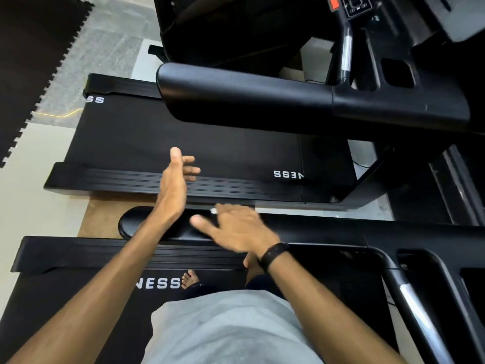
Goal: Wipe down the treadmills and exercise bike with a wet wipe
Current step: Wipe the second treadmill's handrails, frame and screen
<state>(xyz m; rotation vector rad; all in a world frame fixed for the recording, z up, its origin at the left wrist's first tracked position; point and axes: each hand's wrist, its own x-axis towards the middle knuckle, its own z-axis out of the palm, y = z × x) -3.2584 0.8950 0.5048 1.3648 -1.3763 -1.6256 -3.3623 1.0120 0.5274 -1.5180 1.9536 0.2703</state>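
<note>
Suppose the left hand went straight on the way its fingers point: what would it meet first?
Probably the far treadmill's belt. The left hand hangs open above the near side rail, fingers pointing onward; depth is unclear.

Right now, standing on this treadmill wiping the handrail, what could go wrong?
The right hand sweeps the padded black handrail with only a sliver of white wipe showing, so it may slip out. A bare foot on the black belt could skid if drips land.
</note>
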